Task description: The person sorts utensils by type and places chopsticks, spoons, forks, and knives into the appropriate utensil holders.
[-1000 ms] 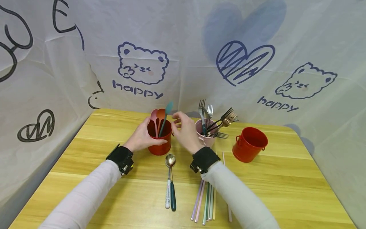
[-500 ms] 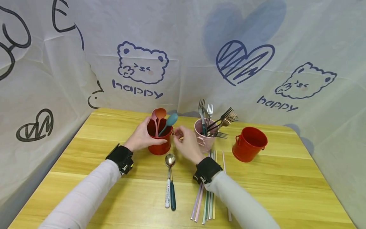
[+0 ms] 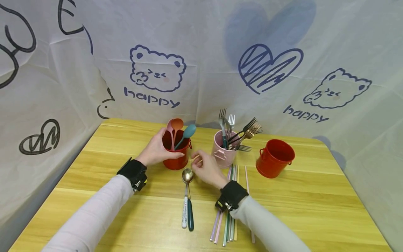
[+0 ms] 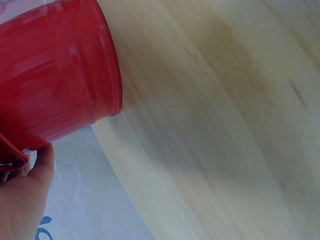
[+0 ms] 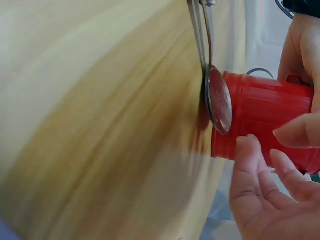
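Note:
My left hand (image 3: 155, 148) grips a small red bucket (image 3: 175, 163) at the left back, its thumb across the front. In the bucket stand a pink spoon (image 3: 170, 126), an orange spoon (image 3: 177, 124) and a teal spoon (image 3: 189, 131) leaning right. My right hand (image 3: 207, 169) hovers right of the bucket, fingers loosely bent and holding nothing. Just beside it lie two metal spoons, one white-handled (image 3: 184, 213) and one with a dark green handle (image 3: 190, 217), their bowls overlapping. The right wrist view shows a spoon bowl (image 5: 220, 102) close to the bucket.
A pink bucket (image 3: 220, 154) full of forks stands behind my right hand. Farther right is a second red bucket (image 3: 271, 166). Several pastel sticks (image 3: 231, 227) lie under my right forearm, with a pink one (image 3: 253, 236) apart. A white cloth backs the table.
The teal spoon has tipped from upright to leaning against the bucket's right rim. My right hand has come away from it, down and toward the metal spoons. My left hand stays put.

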{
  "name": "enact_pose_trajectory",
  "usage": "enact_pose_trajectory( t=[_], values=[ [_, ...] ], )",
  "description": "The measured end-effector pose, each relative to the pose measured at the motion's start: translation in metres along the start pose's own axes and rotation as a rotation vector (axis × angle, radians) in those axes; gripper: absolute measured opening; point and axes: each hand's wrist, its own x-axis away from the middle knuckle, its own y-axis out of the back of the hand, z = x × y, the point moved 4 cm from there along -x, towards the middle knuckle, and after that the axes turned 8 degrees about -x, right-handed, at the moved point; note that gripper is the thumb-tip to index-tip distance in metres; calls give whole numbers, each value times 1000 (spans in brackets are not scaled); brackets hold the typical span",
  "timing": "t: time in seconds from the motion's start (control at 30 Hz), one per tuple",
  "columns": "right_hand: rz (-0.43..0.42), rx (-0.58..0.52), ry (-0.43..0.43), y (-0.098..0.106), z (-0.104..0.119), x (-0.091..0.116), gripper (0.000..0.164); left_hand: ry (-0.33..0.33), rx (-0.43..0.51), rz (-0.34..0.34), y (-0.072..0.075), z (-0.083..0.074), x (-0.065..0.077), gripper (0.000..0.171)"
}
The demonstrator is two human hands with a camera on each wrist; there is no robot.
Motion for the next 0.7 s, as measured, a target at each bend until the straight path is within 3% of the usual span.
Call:
enact_pose_trajectory(
  t=[0.5,0.7],
  values=[
    [253,97,-85,-10,0,30,29,1,12,19,0,-1,-1,88],
    [336,114,-70,-19,7,44,29,-29,47,22,7,-22,7,83]
  ],
)
